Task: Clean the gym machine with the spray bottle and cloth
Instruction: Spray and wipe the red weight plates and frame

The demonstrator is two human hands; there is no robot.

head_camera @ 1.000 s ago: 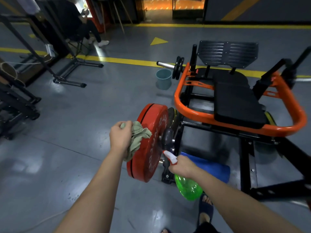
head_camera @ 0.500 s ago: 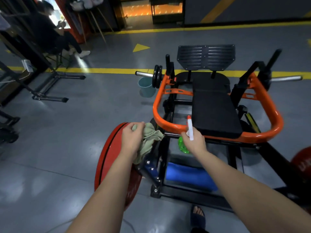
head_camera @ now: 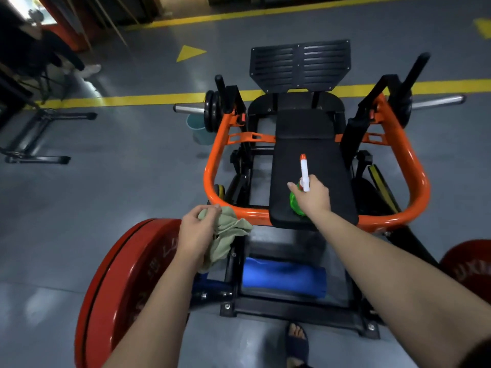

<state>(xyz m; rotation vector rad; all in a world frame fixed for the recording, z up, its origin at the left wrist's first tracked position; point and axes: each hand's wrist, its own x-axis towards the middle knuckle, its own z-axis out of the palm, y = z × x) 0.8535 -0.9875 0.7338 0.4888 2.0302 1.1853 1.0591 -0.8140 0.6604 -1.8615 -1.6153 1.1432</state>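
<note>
Gym machine (head_camera: 305, 123) sits on shiny grey floor (head_camera: 119, 181) with yellow lines (head_camera: 132, 98) | right hand (head_camera: 313, 197) gripping green spray bottle (head_camera: 303, 173) over its black pad (head_camera: 326, 181) | left hand (head_camera: 196, 229) clutching cloth (head_camera: 225, 235) beside orange frame (head_camera: 212, 166) | teal bucket (head_camera: 198, 131) behind

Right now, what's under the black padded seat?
The orange tubular frame passes beneath the near end of the black padded seat; a blue roll lies lower down. The seat covers its own supports.
</note>
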